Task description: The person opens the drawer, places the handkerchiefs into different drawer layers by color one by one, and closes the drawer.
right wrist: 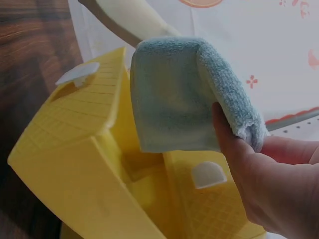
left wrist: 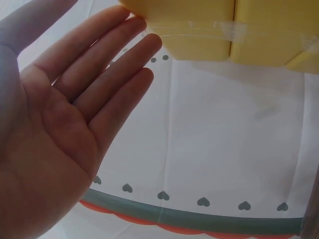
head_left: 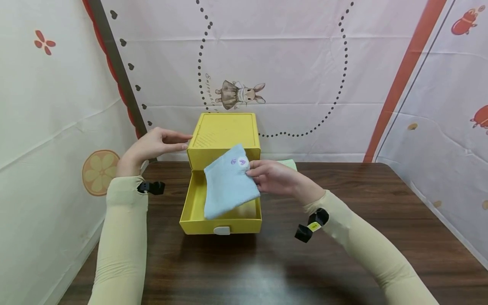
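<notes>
the right hand (head_left: 275, 178) pinches the folded blue towel (head_left: 228, 184) by its edge over the open yellow drawer (head_left: 194, 203), while the left hand (head_left: 156, 144), fingers straight and together, steadies the box (head_left: 225, 131).

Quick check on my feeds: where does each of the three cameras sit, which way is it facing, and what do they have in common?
Head: on the head, facing forward and down at the table; shows both sleeved arms, the left hand against the yellow box, the right hand holding the blue towel over the open drawer.
Left wrist: at the left wrist, facing along the open palm toward the box side.
Right wrist: at the right wrist, facing across the thumb toward towel and drawer.
Shared: the yellow box is in all three views; the towel is in the head and right wrist views.
</notes>
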The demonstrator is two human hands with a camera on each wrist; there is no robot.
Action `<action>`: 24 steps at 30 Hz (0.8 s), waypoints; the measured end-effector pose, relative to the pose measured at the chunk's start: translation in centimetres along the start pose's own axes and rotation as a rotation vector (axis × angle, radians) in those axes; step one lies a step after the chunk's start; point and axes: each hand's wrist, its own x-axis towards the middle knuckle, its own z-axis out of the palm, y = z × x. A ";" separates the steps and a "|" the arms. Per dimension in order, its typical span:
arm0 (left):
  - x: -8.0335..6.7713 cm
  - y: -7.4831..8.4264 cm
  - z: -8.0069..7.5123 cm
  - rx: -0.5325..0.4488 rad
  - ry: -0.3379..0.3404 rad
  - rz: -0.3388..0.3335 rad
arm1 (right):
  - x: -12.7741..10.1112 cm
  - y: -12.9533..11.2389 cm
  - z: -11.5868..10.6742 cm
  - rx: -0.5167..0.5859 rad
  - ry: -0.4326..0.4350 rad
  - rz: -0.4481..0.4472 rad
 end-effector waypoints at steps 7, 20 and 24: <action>0.0 0.0 0.0 0.008 0.000 0.000 | 1.2 1.0 -0.1 -0.001 0.046 0.046; -0.1 0.0 -0.1 0.015 0.007 -0.004 | 2.0 1.8 -0.2 -0.005 0.098 0.067; 0.0 -0.1 0.0 0.017 0.002 -0.006 | 1.8 1.8 -0.3 -0.042 0.134 0.078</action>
